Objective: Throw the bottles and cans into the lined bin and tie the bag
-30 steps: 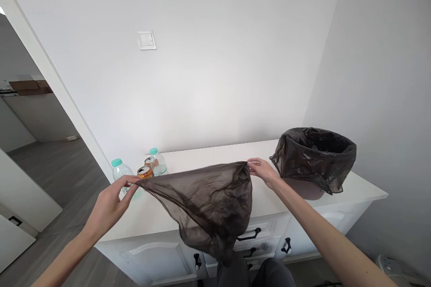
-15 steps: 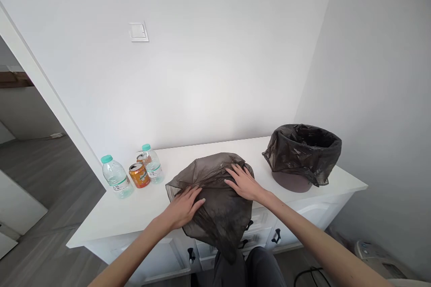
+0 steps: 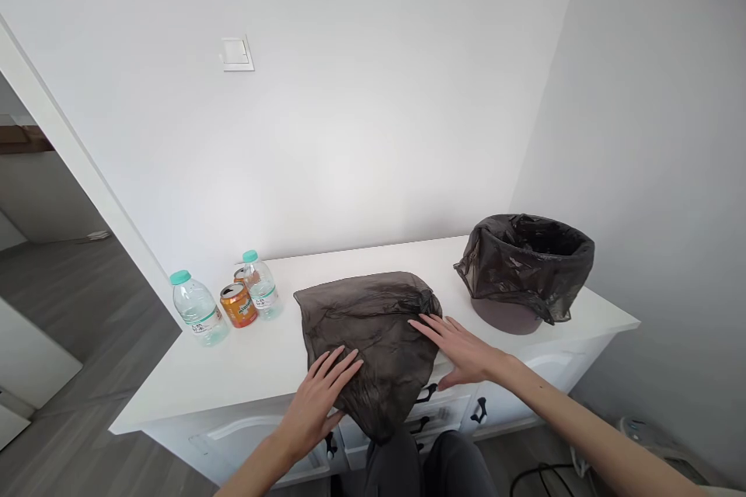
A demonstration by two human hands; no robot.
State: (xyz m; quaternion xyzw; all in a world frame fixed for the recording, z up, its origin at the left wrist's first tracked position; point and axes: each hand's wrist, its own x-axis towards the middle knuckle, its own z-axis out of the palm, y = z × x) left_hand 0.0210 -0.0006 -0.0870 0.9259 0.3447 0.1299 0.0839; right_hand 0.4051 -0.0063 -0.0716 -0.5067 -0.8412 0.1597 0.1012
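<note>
A dark, see-through plastic bag (image 3: 378, 326) lies spread on the white cabinet top, its lower end hanging over the front edge. My left hand (image 3: 318, 404) rests on the bag's lower left part, fingers spread. On the bag's right side lie the fingertips of my right hand (image 3: 458, 349), which is open with the thumb apart. To the right stands a bin (image 3: 507, 316) lined with a dark bag (image 3: 518, 264) folded over its rim.
Two clear bottles with green caps (image 3: 200, 311) (image 3: 262, 287) and two orange cans (image 3: 238, 306) (image 3: 240, 275) stand at the left of the cabinet top (image 3: 233, 373). A wall rises behind; black drawer handles (image 3: 479, 410) are in front.
The bag has sunk from a puffed shape to a flatter one. My left hand has moved down toward the front edge, and my right hand has shifted right and down.
</note>
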